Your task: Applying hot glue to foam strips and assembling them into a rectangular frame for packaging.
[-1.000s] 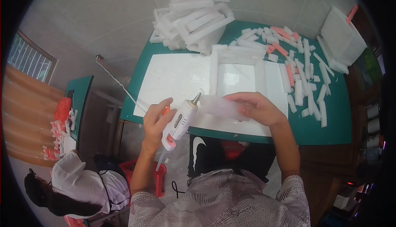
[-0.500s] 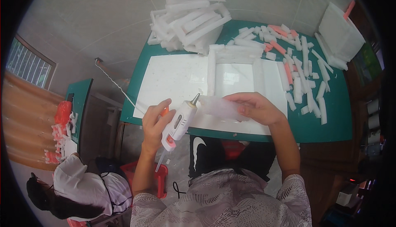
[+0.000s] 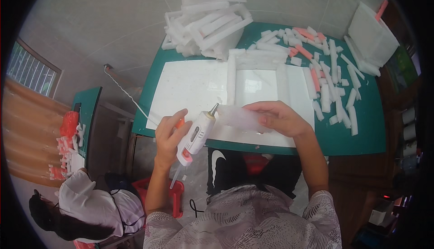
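My left hand (image 3: 168, 136) is closed around a white hot glue gun (image 3: 199, 136) with an orange trigger. Its metal nozzle tip points up and touches, or nearly touches, the left end of a white foam piece (image 3: 239, 118). Fingers and thumb of my right hand (image 3: 282, 118) pinch that piece at its right end, above the table's near edge. Just beyond it, a partly built foam frame (image 3: 231, 81) lies on a white board (image 3: 187, 84). The frame shows a left side, a far side and a right side; my right hand hides part of its near area.
A tall pile of white foam frames (image 3: 205, 23) stands at the back of the green table (image 3: 368, 136). Loose white and pink foam strips (image 3: 325, 97) cover its right. Foam slabs (image 3: 373, 36) lean at far right. A white cord (image 3: 131, 97) runs left; a person (image 3: 90, 199) sits lower left.
Almost nothing differs. Both hands, the glue gun and the foam piece keep nearly the same place, and the nozzle stays at the foam's left end.
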`<state>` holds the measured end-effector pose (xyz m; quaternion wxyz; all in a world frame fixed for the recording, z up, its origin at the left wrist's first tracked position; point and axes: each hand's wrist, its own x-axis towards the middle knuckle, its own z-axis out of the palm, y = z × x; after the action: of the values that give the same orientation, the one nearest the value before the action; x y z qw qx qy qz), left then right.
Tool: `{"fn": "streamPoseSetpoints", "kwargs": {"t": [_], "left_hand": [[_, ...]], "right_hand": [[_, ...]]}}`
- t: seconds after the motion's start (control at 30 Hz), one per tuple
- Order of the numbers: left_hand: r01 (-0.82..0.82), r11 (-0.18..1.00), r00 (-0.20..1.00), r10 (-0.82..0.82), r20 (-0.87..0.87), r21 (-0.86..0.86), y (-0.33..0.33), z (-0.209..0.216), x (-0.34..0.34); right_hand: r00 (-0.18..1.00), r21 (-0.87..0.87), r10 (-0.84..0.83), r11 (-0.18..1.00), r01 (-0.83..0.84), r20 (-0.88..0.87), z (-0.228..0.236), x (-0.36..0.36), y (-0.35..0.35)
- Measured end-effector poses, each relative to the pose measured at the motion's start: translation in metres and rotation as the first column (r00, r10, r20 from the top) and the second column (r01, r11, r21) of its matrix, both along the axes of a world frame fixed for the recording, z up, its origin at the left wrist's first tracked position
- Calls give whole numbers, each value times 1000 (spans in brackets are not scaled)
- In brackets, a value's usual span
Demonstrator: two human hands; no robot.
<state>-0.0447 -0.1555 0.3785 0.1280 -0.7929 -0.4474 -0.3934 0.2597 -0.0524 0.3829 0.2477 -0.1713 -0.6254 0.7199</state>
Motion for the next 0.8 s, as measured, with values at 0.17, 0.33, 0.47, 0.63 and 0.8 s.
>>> {"fn": "streamPoseSetpoints", "kwargs": {"t": [0.17,0.33,0.47,0.63,0.8], "left_hand": [[1,1000,1000,-1,17,6,-2,-2,-1],[6,1000,1000,-5,18,-8,-4,2,2],[4,1000,1000,-3,29,-19,-5,1,1],[21,1000,1000,-21,11,11,-4,-1,-1],[23,999,999,-24,36,23,-4,-2,1]], "right_hand": [[1000,-7,-2,1000,2,9,3,-1,-2],[997,-20,71,997,-71,30,1,2,3],[998,-4,40,999,-40,52,2,-1,2],[999,-20,40,999,-40,35,-2,-3,3],[1000,-45,-11,999,12,21,1,-6,0]]}}
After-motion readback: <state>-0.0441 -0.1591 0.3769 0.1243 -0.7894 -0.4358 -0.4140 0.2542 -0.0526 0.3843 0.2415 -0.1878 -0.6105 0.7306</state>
